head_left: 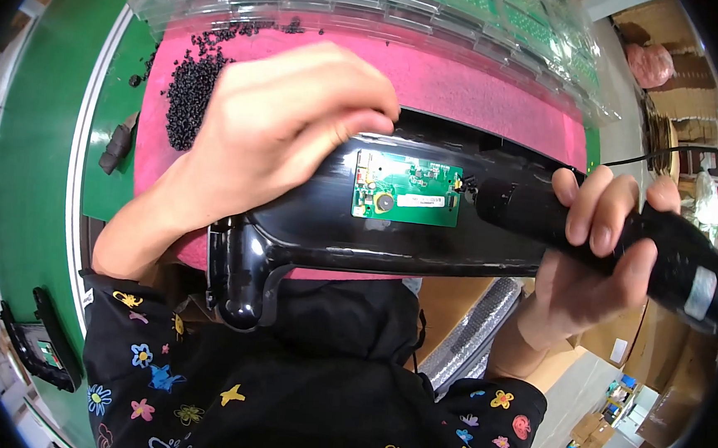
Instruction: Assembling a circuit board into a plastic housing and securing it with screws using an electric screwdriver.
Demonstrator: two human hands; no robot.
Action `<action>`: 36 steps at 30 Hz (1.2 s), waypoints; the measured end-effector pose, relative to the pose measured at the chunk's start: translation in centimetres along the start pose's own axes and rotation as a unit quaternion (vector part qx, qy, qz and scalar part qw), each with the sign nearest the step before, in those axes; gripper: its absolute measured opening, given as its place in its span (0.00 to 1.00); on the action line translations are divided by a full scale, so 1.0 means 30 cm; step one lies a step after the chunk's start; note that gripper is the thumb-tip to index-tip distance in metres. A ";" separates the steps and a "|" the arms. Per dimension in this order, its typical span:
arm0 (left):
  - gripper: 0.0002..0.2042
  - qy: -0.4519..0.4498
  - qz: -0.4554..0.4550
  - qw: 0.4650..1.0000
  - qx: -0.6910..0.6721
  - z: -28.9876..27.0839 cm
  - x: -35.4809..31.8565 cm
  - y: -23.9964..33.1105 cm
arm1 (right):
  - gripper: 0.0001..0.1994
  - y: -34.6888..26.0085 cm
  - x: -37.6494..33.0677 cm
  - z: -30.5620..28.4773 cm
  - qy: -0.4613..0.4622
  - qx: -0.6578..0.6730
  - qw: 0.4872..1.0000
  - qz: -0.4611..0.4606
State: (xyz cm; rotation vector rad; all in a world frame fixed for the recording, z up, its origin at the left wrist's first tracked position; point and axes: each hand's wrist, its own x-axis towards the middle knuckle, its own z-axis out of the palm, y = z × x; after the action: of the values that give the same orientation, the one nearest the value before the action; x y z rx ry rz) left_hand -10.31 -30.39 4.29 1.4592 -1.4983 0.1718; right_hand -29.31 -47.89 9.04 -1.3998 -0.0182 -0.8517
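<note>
A glossy black plastic housing (316,242) lies across the pink mat in front of me. Set into its middle is a green circuit board (428,183) with a white label and a round component. My right hand (596,232) is wrapped around a black electric screwdriver (673,258), its tip pointing left at the board's right edge. My left hand (291,123), slightly blurred, hovers over the housing's left part with thumb and fingers pinched together. Whatever is between those fingertips, if anything, is hidden. Beside that hand is a pile of small black screws (187,100).
Stacked clear plastic trays (416,7) with green boards line the far edge of the pink mat (518,89). A dark crumpled lump (117,147) lies on the green table (53,186). Another black housing (46,348) sits at lower left. Bubble wrap (477,324) and cardboard are at lower right.
</note>
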 end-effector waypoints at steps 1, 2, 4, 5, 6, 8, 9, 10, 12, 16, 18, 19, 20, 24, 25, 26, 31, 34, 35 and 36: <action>0.07 -0.031 -0.005 0.999 0.002 0.009 -0.006 0.001 | 0.22 0.004 0.003 -0.003 0.012 -0.012 1.000 0.005; 0.07 -0.053 -0.003 0.998 -0.035 0.025 -0.016 0.001 | 0.22 0.011 0.004 -0.010 0.008 -0.018 1.000 0.005; 0.08 -0.131 0.008 0.990 -0.044 0.030 -0.032 -0.006 | 0.22 0.031 0.005 -0.022 0.005 -0.022 1.000 0.004; 0.08 -0.167 0.013 0.985 -0.034 0.027 -0.035 -0.004 | 0.21 0.040 0.006 -0.027 -0.002 -0.016 1.000 0.007; 0.08 -0.167 0.013 0.985 -0.035 0.026 -0.036 -0.004 | 0.20 0.045 0.008 -0.030 -0.008 -0.012 1.000 0.011; 0.09 -0.239 0.014 0.971 -0.028 0.024 -0.040 -0.006 | 0.20 0.055 0.013 -0.025 -0.004 -0.017 1.000 0.011; 0.09 -0.239 0.013 0.971 -0.029 0.023 -0.041 -0.006 | 0.19 0.059 0.016 -0.024 -0.001 -0.021 1.000 0.011; 0.09 -0.258 0.005 0.966 -0.010 0.022 -0.043 -0.005 | 0.19 0.065 0.018 -0.032 -0.005 -0.012 1.000 0.015; 0.09 -0.276 -0.005 0.961 0.007 0.022 -0.045 -0.005 | 0.19 0.075 0.024 -0.041 -0.010 -0.019 1.000 0.018; 0.09 -0.316 -0.077 0.945 0.026 0.014 -0.044 0.000 | 0.19 0.087 0.035 -0.035 -0.026 -0.029 0.999 0.029; 0.09 -0.322 -0.127 0.938 0.007 0.006 -0.044 0.007 | 0.19 0.092 0.044 -0.026 -0.042 -0.018 0.998 0.040; 0.09 -0.327 -0.139 0.935 0.008 0.001 -0.041 0.009 | 0.19 0.095 0.048 -0.022 -0.056 -0.009 0.997 0.048; 0.09 -0.333 -0.151 0.931 0.009 -0.003 -0.041 0.010 | 0.19 0.102 0.052 -0.018 -0.058 -0.009 0.997 0.051; 0.08 -0.331 -0.168 0.929 -0.003 -0.015 -0.029 0.021 | 0.17 0.108 0.063 -0.010 -0.082 0.013 0.995 0.056; 0.07 -0.339 -0.173 0.925 -0.001 -0.017 -0.025 0.025 | 0.16 0.111 0.064 -0.007 -0.088 0.013 0.995 0.054; 0.07 -0.347 -0.178 0.921 0.001 -0.019 -0.023 0.027 | 0.16 0.115 0.065 -0.005 -0.089 0.014 0.994 0.054; 0.07 -0.345 -0.169 0.923 -0.003 -0.013 -0.031 0.020 | 0.15 0.122 0.049 0.000 -0.054 -0.009 0.998 0.027; 0.08 -0.325 -0.148 0.934 0.001 -0.002 -0.042 0.015 | 0.15 0.101 0.043 0.011 -0.052 -0.038 0.998 0.018; 0.08 -0.300 -0.128 0.945 0.001 0.007 -0.053 0.008 | 0.15 0.087 0.035 0.029 -0.050 -0.019 0.998 0.014; 0.06 -0.271 -0.090 0.958 -0.006 0.026 -0.060 -0.006 | 0.16 0.072 0.028 0.028 -0.057 0.029 0.998 0.007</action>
State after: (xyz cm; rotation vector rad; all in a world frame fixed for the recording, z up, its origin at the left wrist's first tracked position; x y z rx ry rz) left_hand -10.97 -29.78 2.54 1.7080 -1.7727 -0.3795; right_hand -27.19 -47.76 7.81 -1.3914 -0.1181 -0.7536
